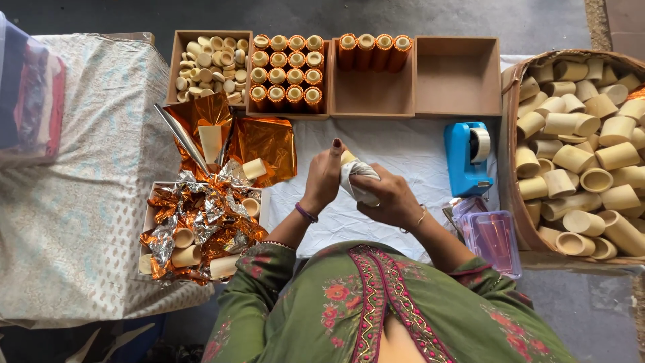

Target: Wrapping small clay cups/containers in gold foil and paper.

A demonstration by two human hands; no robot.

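Here, a small bamboo cup point(347, 158) wrapped in white cloth point(358, 180) is gripped by closed left hand point(324, 176) and right hand point(390, 199) near the blue tape dispenser point(465, 158).

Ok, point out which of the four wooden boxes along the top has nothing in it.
The far-right wooden box, beside the basket. The others hold small caps, a full block of orange-wrapped tubes, and one row of four tubes.

grey floor point(403, 17), white-clothed table point(403, 144)
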